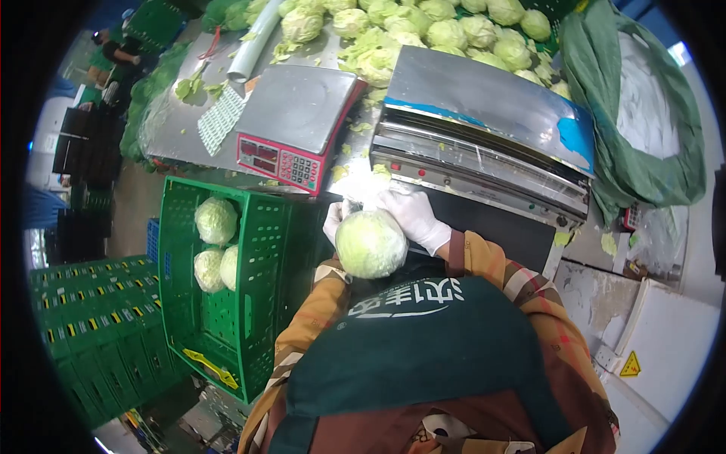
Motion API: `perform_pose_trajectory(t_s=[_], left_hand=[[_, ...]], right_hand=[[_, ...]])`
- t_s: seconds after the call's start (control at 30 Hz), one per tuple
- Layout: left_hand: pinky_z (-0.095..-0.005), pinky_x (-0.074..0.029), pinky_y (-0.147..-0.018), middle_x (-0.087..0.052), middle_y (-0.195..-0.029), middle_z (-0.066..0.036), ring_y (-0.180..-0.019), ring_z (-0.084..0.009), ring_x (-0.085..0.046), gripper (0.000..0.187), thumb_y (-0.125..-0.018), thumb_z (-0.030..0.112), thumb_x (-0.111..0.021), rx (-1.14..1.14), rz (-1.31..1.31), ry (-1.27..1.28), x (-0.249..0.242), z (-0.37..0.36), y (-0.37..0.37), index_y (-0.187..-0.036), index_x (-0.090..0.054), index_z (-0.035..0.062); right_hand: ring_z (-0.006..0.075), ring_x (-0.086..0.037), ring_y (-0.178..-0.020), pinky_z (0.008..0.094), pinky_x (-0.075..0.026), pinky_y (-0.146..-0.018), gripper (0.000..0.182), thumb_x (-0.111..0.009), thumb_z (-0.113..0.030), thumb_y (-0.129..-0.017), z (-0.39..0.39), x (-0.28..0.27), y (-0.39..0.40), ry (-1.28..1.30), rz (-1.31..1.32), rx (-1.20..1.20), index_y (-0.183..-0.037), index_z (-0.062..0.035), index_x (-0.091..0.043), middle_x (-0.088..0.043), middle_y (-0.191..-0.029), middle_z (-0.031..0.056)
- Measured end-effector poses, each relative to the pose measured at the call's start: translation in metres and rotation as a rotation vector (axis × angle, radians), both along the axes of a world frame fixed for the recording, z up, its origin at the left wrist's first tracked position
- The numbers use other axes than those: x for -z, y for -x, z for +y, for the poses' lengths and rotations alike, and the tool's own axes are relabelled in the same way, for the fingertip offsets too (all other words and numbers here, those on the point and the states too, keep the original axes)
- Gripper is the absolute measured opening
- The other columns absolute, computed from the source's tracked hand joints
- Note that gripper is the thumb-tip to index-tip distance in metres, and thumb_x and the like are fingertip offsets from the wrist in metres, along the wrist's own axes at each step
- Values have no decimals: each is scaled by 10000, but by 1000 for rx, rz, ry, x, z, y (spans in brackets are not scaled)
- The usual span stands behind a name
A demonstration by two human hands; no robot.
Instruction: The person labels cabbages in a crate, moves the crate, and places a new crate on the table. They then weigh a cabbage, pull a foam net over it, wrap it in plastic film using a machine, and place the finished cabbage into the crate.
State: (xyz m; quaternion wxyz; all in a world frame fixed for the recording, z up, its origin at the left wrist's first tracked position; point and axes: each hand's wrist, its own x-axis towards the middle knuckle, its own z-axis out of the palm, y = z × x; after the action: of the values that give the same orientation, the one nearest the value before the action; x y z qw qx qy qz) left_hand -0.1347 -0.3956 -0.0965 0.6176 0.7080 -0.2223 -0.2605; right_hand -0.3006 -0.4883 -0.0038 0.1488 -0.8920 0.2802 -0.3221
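Note:
A round pale-green cabbage [370, 244], with a shine like clear film, is held in front of my apron, at the near edge of the worktable. My left hand [333, 221], in a white glove, is curled at its far left side, the fingertips partly hidden. On its far right side my right hand [414, 218], also gloved in white, is closed with the fingers bent inward. Glare beyond the cabbage blurs what lies between the fingertips. Right of my hands is a film wrapping machine [484, 155]; beyond them stands a red-framed weighing scale [296, 125].
A green crate [261, 295] with several cabbages [216, 220] stands at left, near stacked green crates [102, 325]. Loose cabbages [446, 34] pile up at the back. A tube [253, 45] lies behind the scale. Another person [117, 53] is far left; a green sack [605, 91] stands right.

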Motion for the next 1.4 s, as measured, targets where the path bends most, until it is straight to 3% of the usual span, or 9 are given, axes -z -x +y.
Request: perform_pose_trajectory(t_s=[0.2,0.3,0.37,0.6,0.8,0.97,1.1,1.2,1.4], left_hand=[[-291,-503,-724,-668,-852,-42,-759,-124,-604,205,-927,167,-639,315,117,-39,-138,-5,-7,-1040,-668,-2],[-337,-480,-933,-673,-1078,-118,-989,-218,-644,324,-918,122,-611,829,-797,391,-190,-4,-9,-1216,-608,-4],[-363,-387,-1086,-578,-1313,-163,-1203,-281,-565,392,-954,145,-536,1204,114,457,-201,2,-4,-1316,-539,-4],[-388,-392,-1089,-542,-1358,-160,-1234,-270,-544,470,-977,288,-476,903,493,347,-197,22,0,-1366,-486,25],[-413,-398,-1092,-506,-1404,-157,-1265,-259,-523,561,-1000,430,-415,713,940,310,-181,38,-2,-1415,-433,54],[-456,-427,-1064,-505,-1409,-150,-1257,-252,-529,656,-988,565,-412,643,1482,461,-132,67,-1,-1438,-410,88],[-459,-424,-1067,-503,-1409,-132,-1253,-265,-523,601,-996,525,-410,478,780,619,-168,83,-51,-1408,-429,87],[-524,-356,-1115,-462,-1451,-124,-1304,-317,-473,588,-1012,529,-291,383,1183,1124,-174,114,-126,-1428,-414,133],[-618,-450,-974,-535,-1354,-163,-1264,-362,-508,815,-904,711,-400,-57,435,272,-198,160,-261,-1388,-449,57]], right_hand=[[215,-670,-680,332,-536,-604,92,-677,-201,-811,-2,-55,-16,29,-379,-380,-840,-117,-652,-660,-760,50],[197,-644,-639,308,-502,-558,135,-699,-216,-794,-12,-114,-17,162,-452,-585,-861,-106,-658,-669,-775,48],[192,-624,-587,303,-478,-511,194,-717,-254,-783,-15,-151,-17,282,-484,-686,-899,-110,-657,-655,-738,50],[157,-543,-540,287,-394,-475,236,-785,-358,-734,5,-202,-27,253,-97,-865,-835,-171,-683,-587,-663,-18],[302,-507,-1282,416,-354,-1103,313,-528,-153,-967,13,-215,-55,-744,260,-1346,-1250,-62,-625,-629,-1265,129],[286,-586,-1192,423,-425,-1052,416,-541,-248,-952,4,-186,-53,-1156,-46,-882,-1207,74,-607,-635,-1233,184],[197,-610,-1131,340,-455,-1010,340,-541,-121,-958,4,-172,-68,-1182,-274,-623,-1249,49,-592,-650,-1219,125],[155,-639,-1036,305,-484,-938,239,-542,-90,-962,-2,-170,-63,-1186,-140,-561,-1138,7,-672,-684,-1144,88],[144,-666,-980,276,-509,-864,254,-517,-118,-999,-18,-148,-36,-1216,-228,-378,-1134,49,-654,-701,-1084,106]])
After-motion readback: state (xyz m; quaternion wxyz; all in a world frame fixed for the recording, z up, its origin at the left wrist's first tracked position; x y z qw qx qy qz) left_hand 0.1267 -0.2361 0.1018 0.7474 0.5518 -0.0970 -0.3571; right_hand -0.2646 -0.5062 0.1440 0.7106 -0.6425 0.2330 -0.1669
